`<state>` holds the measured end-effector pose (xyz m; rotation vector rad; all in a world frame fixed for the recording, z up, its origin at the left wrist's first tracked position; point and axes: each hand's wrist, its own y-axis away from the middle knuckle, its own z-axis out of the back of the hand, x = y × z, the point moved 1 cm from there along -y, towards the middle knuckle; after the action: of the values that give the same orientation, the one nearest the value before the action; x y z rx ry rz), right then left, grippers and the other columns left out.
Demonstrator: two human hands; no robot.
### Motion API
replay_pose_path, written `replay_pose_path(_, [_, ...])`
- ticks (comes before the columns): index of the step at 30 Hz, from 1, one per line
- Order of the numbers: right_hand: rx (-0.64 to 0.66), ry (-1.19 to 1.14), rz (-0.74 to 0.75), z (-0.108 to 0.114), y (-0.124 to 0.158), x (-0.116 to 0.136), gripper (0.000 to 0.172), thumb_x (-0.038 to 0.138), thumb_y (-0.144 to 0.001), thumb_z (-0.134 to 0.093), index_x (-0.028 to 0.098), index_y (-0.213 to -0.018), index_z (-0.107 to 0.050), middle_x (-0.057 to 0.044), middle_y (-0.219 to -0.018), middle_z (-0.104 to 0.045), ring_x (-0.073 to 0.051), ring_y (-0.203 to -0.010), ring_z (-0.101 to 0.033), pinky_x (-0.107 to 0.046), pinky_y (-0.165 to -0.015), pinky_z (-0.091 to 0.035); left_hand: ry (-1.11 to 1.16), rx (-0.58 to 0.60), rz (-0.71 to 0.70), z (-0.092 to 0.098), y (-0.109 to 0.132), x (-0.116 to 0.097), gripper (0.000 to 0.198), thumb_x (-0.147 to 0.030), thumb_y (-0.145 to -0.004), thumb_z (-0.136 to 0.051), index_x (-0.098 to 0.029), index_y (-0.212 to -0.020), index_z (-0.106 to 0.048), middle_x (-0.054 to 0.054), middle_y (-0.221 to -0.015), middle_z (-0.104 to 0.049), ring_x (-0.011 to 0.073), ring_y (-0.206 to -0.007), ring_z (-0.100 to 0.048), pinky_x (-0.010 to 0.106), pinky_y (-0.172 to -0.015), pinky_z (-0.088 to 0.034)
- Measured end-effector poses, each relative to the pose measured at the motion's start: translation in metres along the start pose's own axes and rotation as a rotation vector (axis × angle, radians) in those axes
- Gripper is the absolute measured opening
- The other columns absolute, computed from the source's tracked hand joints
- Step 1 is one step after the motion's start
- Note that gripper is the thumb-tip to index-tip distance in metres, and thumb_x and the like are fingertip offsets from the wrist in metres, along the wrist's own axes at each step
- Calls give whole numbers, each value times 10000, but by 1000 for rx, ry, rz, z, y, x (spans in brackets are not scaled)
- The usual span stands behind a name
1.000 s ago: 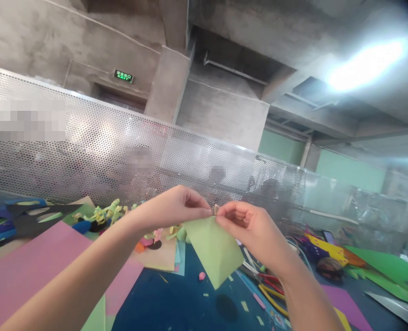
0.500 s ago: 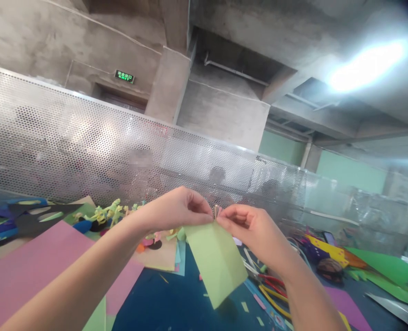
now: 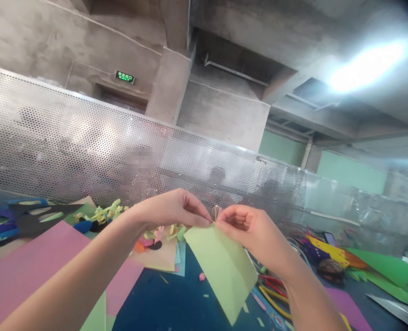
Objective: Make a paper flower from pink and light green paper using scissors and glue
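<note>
A pale green sheet (image 3: pixel 223 266), paper or thin foam, hangs tilted above the dark blue table (image 3: pixel 166 299). My left hand (image 3: pixel 178 209) pinches its upper edge between thumb and fingers. Close beside it, my right hand (image 3: pixel 243 225) is also closed at that edge. A narrow pinkish strip (image 3: pixel 217 212) stands up between the two sets of fingertips; which fingers grip it I cannot tell. Under my right forearm, scissors with red and yellow handles (image 3: pixel 274 294) lie partly hidden.
Large pink sheets (image 3: pixel 45 271) cover the left side. Small yellow-green figures (image 3: pixel 109 211) sit behind my left arm. Green sheets (image 3: pixel 386 271) and a purple sheet (image 3: pixel 347 305) lie at right. A perforated metal screen (image 3: pixel 87 138) runs along the back. Small scraps dot the table.
The lower part of the pale green sheet has swung to the right and down. Both hands stay at its upper edge, almost unmoved.
</note>
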<state>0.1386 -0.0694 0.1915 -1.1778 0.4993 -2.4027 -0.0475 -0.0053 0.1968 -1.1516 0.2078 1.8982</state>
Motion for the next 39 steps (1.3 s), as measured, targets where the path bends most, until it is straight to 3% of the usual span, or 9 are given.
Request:
replay_pose_path(15, [15, 22, -33, 2, 1, -2, 162, 357, -801, -581, 201, -799, -626, -34, -789, -680, -145, -695, -608, -257, -593, -467, -156, -37, -39, -2, 1, -1, 248, -409, -747, -591, -199, -862, -655, -16, -683, -549, 79, -582, -439, 199, -497, -302])
replay_pose_path(27, [39, 9, 14, 3, 1, -2, 125, 318, -809, -565, 206, -836, -614, -35, -845, -666, -164, -790, -615, -294, -701, -497, -179, -57, -52, -3, 1, -5, 214, -384, -731, -611, -197, -832, -630, -20, -667, -543, 83, -572, -439, 199, -495, -313])
replay_pose_path(39, [12, -12, -37, 5, -1, -4, 161, 356, -805, -578, 204, -828, -628, -38, -812, -666, -148, -717, -590, -269, -623, -461, -190, -90, -67, 0, 0, 2, 230, -387, -774, -561, -193, -857, -652, -6, -696, -565, 89, -583, -450, 214, -512, -327])
